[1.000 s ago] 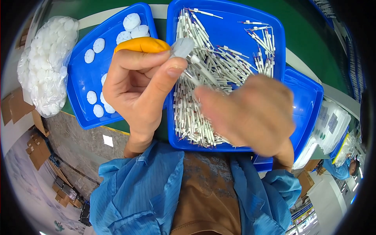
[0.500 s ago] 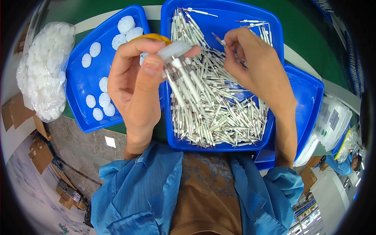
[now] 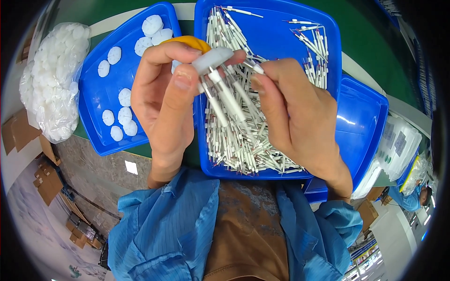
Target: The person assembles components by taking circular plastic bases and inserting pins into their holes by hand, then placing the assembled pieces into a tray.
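My left hand [image 3: 164,93] is closed around a whitish translucent disc [image 3: 212,60], its thumb on the near side. Several slim white sticks with thin metallic ends [image 3: 229,99] stick out of the disc and point down toward me. Something yellow [image 3: 193,43] shows between that hand and the disc; its kind is partly hidden. At the disc's right side my right hand [image 3: 297,110] pinches one more white stick [image 3: 257,68], its thin end against or very near the disc. Beneath both hands lies a blue tray [image 3: 281,14] heaped with loose sticks of the same sort [image 3: 234,154].
A second blue tray [image 3: 93,129] on the left carries several white round discs [image 3: 124,116]. Beside it lies a clear bag full of white discs [image 3: 54,79]. Another blue tray [image 3: 358,122] and clear plastic boxes [image 3: 396,140] are on the right. A person in blue [image 3: 410,196] is at far right.
My right hand has come left and down from over the tray, bringing a stick to the disc's right side. My left hand keeps nearly the same place with the disc.
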The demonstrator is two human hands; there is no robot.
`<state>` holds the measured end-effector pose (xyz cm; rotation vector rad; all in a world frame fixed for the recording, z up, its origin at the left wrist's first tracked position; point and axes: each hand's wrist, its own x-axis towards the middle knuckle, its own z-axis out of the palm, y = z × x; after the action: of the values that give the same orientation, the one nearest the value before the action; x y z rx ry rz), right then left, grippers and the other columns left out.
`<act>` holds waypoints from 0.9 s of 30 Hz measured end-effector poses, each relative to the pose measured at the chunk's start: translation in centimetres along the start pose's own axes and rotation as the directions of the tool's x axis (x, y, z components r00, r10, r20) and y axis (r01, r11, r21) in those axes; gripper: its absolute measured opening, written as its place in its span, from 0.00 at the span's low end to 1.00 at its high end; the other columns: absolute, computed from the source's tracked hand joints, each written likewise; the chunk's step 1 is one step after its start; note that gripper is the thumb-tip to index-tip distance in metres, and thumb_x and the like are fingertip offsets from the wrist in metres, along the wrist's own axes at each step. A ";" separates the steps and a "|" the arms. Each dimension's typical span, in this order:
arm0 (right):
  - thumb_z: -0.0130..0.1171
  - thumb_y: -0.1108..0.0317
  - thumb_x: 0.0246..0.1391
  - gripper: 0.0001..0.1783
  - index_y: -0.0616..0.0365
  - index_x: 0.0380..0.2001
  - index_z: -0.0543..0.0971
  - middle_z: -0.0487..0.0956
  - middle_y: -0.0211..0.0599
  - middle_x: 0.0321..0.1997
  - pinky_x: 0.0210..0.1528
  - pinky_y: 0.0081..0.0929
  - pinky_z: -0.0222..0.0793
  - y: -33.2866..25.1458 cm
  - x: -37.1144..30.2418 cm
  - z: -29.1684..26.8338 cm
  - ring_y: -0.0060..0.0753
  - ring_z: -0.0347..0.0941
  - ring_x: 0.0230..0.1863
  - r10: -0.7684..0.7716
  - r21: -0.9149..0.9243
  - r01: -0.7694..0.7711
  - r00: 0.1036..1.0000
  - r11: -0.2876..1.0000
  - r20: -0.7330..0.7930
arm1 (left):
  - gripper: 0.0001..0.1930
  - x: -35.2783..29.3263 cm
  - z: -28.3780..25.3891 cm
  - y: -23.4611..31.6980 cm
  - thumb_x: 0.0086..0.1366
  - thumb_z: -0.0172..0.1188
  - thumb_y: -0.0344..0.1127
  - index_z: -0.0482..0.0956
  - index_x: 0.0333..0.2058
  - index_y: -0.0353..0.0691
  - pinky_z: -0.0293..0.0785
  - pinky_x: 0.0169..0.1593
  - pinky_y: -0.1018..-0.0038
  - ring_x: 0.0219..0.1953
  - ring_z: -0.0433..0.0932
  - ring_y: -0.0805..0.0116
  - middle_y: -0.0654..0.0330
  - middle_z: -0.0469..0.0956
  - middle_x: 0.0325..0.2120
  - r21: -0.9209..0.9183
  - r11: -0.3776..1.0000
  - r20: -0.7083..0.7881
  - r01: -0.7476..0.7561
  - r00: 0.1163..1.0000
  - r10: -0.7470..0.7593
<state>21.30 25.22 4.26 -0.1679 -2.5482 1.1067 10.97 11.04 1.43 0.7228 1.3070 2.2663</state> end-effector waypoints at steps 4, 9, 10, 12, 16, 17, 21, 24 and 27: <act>0.60 0.76 0.53 0.04 0.59 0.33 0.76 0.75 0.38 0.21 0.18 0.23 0.63 -0.2 -0.2 0.4 0.33 0.72 0.15 -0.095 -0.053 0.092 0.993 0.994 -0.066 | 0.14 -0.1 -0.2 0.2 0.69 0.49 0.40 0.67 0.45 0.34 0.69 0.58 0.51 0.43 0.80 0.59 0.51 0.76 0.39 0.070 0.997 0.014 0.009 1.000 -0.010; 0.60 0.77 0.53 0.03 0.59 0.31 0.76 0.74 0.36 0.20 0.16 0.21 0.60 -0.6 -0.1 -0.6 0.31 0.70 0.14 -0.029 0.037 0.027 0.998 0.999 0.047 | 0.14 0.0 -0.2 0.1 0.68 0.48 0.39 0.67 0.44 0.34 0.68 0.58 0.49 0.44 0.80 0.56 0.52 0.73 0.38 0.088 0.996 0.080 -0.002 0.997 -0.005; 0.60 0.76 0.53 0.03 0.59 0.31 0.76 0.74 0.36 0.20 0.15 0.22 0.59 -0.6 -0.1 -0.7 0.30 0.70 0.13 -0.009 0.096 0.005 0.999 0.995 0.043 | 0.14 0.0 0.0 0.1 0.68 0.49 0.39 0.67 0.43 0.34 0.68 0.58 0.48 0.45 0.79 0.55 0.52 0.72 0.37 0.148 0.988 0.100 -0.034 0.995 0.020; 0.60 0.76 0.53 0.03 0.59 0.31 0.76 0.74 0.36 0.21 0.16 0.22 0.60 -0.7 0.0 -0.9 0.30 0.71 0.14 0.002 0.092 -0.007 0.999 0.996 0.046 | 0.14 -0.2 0.3 0.2 0.67 0.49 0.40 0.68 0.43 0.34 0.69 0.58 0.49 0.44 0.79 0.56 0.53 0.72 0.36 0.165 0.986 0.097 -0.029 0.995 0.013; 0.60 0.76 0.53 0.04 0.59 0.33 0.76 0.75 0.37 0.21 0.17 0.22 0.62 -0.2 -0.1 -0.8 0.31 0.73 0.15 -0.053 0.056 0.052 0.998 0.997 0.026 | 0.15 -0.4 0.6 0.1 0.65 0.55 0.40 0.69 0.42 0.33 0.72 0.53 0.60 0.39 0.77 0.63 0.53 0.71 0.36 0.190 0.980 0.085 -0.055 0.996 0.040; 0.60 0.76 0.53 0.04 0.59 0.33 0.76 0.75 0.37 0.21 0.17 0.22 0.62 -0.1 -0.1 -0.9 0.31 0.73 0.15 -0.049 0.054 0.048 0.999 0.997 0.024 | 0.15 -0.4 0.5 0.1 0.65 0.55 0.40 0.69 0.42 0.33 0.72 0.53 0.60 0.39 0.77 0.63 0.53 0.71 0.36 0.188 0.981 0.088 -0.053 0.995 0.037; 0.61 0.75 0.52 0.06 0.60 0.34 0.76 0.76 0.38 0.23 0.18 0.23 0.64 0.1 -0.1 -1.3 0.36 0.73 0.17 -0.075 0.018 0.073 0.995 0.997 0.071 | 0.15 -0.1 -0.4 -0.1 0.58 0.63 0.21 0.70 0.42 0.28 0.76 0.50 0.69 0.45 0.79 0.61 0.46 0.75 0.41 0.106 0.984 0.137 -0.142 0.982 0.127; 0.63 0.75 0.51 0.08 0.61 0.34 0.76 0.76 0.39 0.23 0.18 0.24 0.65 0.1 0.0 -1.1 0.38 0.73 0.16 -0.114 0.033 0.113 0.992 0.993 0.056 | 0.14 0.0 -0.2 0.3 0.56 0.64 0.20 0.72 0.41 0.27 0.78 0.46 0.73 0.43 0.79 0.63 0.45 0.76 0.40 0.084 0.990 0.074 -0.111 0.992 0.105; 0.65 0.75 0.50 0.09 0.62 0.34 0.76 0.76 0.40 0.22 0.17 0.26 0.64 -0.3 0.0 -1.2 0.39 0.72 0.16 -0.149 0.063 0.147 0.988 0.987 0.029 | 0.14 -0.2 -0.3 1.1 0.55 0.66 0.21 0.74 0.40 0.27 0.77 0.43 0.75 0.39 0.79 0.66 0.46 0.76 0.40 0.052 0.998 0.025 -0.046 0.999 0.045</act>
<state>21.76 25.85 5.20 0.0547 -2.5060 1.1370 10.86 10.17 2.21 0.8026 1.3575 2.2591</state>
